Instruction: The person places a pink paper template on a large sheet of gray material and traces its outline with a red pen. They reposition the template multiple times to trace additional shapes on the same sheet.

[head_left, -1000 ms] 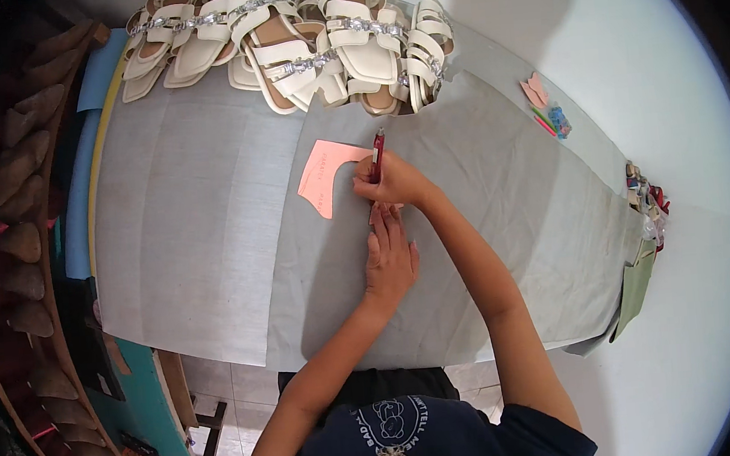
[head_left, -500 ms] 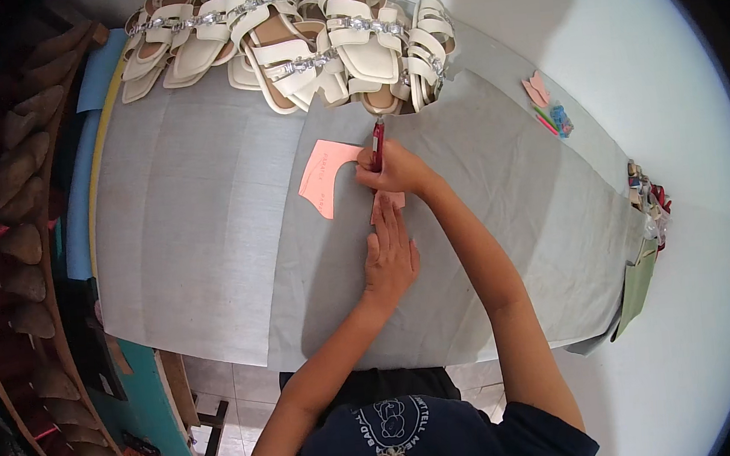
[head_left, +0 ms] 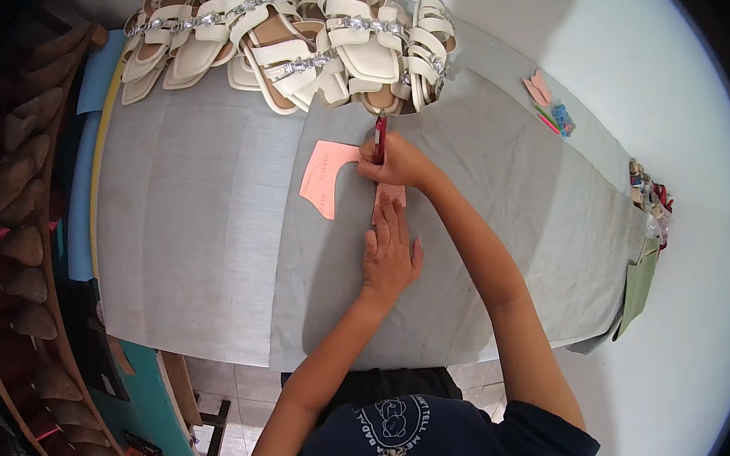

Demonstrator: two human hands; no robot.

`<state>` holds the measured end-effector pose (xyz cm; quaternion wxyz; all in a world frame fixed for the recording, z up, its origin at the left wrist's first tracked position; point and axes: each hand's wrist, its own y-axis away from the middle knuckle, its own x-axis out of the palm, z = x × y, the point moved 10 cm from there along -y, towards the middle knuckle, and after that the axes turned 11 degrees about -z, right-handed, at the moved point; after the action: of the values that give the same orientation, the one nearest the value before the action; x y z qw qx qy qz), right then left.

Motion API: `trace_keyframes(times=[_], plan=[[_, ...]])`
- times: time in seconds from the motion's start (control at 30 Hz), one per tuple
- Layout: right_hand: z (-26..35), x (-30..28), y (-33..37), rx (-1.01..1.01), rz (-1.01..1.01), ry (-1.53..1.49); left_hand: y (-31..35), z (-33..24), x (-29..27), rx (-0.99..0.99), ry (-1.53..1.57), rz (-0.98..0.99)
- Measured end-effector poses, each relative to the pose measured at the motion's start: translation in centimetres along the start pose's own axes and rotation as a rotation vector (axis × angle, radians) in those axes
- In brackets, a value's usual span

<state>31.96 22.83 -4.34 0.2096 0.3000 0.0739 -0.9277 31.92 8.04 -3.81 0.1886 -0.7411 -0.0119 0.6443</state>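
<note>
A curved pink pattern piece (head_left: 320, 180), marked with handwriting and lines, lies on a grey sheet of material (head_left: 470, 254). Its left arm shows fully, while my hands cover part of the rest. My left hand (head_left: 390, 256) rests flat with fingers stretched over the lower right end of the piece, pressing it against the sheet. Just above it, my right hand (head_left: 398, 161) grips a red pen (head_left: 381, 134) that stands nearly upright. The pen's tip is hidden beneath my fist at the upper right edge of the pattern piece.
White strappy sandals (head_left: 368, 52) with jewelled bands crowd the far edge of the table. At the far right lie small pink pieces (head_left: 537, 88), coloured pens (head_left: 547, 119) and a blue item (head_left: 563, 119). A rack of shoe lasts (head_left: 23, 246) stands on the left; a white wall (head_left: 697, 202) borders the right.
My right hand and the pen have shifted very slightly up and to the right, showing a little more pink between my hands. My left hand stays almost in place.
</note>
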Motion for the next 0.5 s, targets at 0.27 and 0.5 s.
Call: trace_keyframes(times=[0.27,0.5], plan=[[0.3,-0.3,-0.3,-0.043,-0.028,0.015,0.2,-0.1,0.6,0.004,-0.021,-0.032],[0.7,0.4,0.1,-0.02,0.017,0.182,-0.2,-0.9,0.4,0.056,-0.169,-0.025]])
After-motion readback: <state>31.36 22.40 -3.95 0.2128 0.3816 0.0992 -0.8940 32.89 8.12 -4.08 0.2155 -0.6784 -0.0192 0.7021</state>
